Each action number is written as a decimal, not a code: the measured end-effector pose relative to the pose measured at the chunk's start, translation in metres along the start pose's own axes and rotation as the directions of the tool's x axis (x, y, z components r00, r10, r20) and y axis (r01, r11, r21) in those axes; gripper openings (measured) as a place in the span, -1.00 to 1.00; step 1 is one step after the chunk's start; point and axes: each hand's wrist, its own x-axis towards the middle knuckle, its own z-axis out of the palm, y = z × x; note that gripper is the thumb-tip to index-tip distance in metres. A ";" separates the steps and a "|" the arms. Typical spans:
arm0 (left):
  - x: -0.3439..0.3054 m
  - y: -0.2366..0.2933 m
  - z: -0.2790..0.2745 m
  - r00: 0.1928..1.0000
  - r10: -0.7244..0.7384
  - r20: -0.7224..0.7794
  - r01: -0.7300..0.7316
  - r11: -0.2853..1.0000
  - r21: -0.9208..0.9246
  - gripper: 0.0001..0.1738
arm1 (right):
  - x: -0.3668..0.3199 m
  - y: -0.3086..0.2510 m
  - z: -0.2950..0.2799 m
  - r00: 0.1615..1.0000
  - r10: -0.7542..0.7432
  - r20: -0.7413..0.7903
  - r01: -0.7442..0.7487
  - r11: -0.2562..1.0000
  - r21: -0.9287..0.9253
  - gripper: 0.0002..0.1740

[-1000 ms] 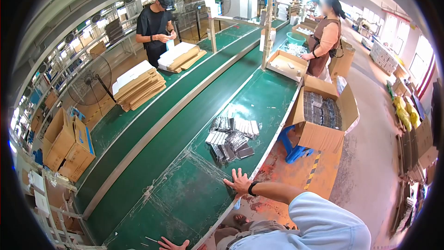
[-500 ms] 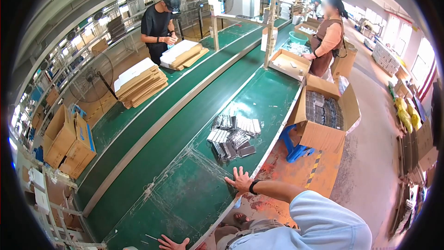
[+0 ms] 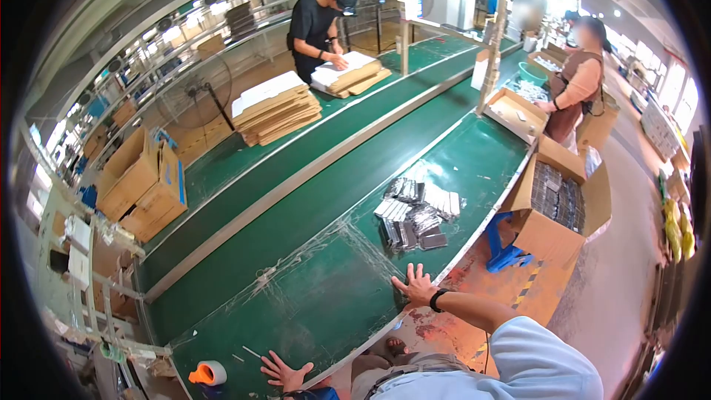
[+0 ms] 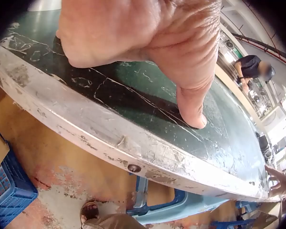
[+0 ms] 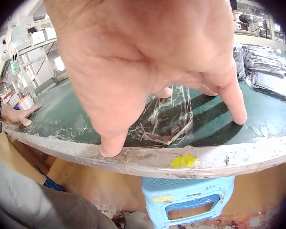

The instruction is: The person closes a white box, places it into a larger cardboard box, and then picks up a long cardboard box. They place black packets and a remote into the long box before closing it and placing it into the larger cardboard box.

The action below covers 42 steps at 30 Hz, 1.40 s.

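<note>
My left hand (image 3: pixel 287 372) rests with spread fingertips on the green work surface (image 3: pixel 311 318), close to its metal edge. Further along the same edge, my right hand (image 3: pixel 416 287) is propped on spread fingers; in the right wrist view its thumb (image 5: pixel 112 147) presses at the rim. Neither hand holds anything. Beyond the right hand lies a loose pile of flat dark and silvery packets in shiny clear wrap (image 3: pixel 418 215). A roll of tape with an orange core (image 3: pixel 209 374) stands left of my left hand, near two thin white strips.
An open carton (image 3: pixel 548 241) full of dark packets stands at the right, over a blue stool. Across the belt (image 3: pixel 355 152) a person handles stacked flat cardboard (image 3: pixel 274 115). Another person works at the far right. A light-blue stool (image 5: pixel 190 191) sits under the edge.
The head view has turned left and down, bringing the tape roll into sight. Both hands stay spread on the surface. The person across now leans over the cardboard stack.
</note>
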 end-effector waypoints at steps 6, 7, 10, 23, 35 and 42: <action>0.001 -0.004 0.003 1.000 0.027 -0.016 -0.027 0.999 -0.039 0.79 | 0.000 0.000 0.000 1.000 -0.005 -0.001 0.005 1.000 -0.016 0.43; 0.001 -0.005 0.004 0.999 0.031 -0.016 -0.031 0.998 -0.046 0.78 | -0.001 0.000 -0.001 1.000 -0.005 0.007 0.005 1.000 -0.015 0.44; -0.001 -0.003 0.002 0.999 0.038 -0.011 -0.038 0.997 -0.064 0.78 | -0.001 0.001 -0.004 1.000 -0.007 0.018 0.008 1.000 -0.021 0.43; 0.000 -0.004 0.002 0.999 0.039 -0.014 -0.040 0.998 -0.053 0.79 | 0.000 0.002 0.004 1.000 -0.013 -0.027 0.013 1.000 0.000 0.42; -0.002 -0.004 0.001 0.999 0.037 -0.005 -0.037 0.997 -0.069 0.79 | 0.001 0.001 0.003 1.000 -0.012 -0.005 0.012 1.000 -0.011 0.43; -0.001 -0.006 0.003 0.998 0.052 -0.025 -0.053 0.996 -0.073 0.77 | 0.001 0.001 0.002 1.000 -0.013 0.000 0.013 1.000 -0.013 0.43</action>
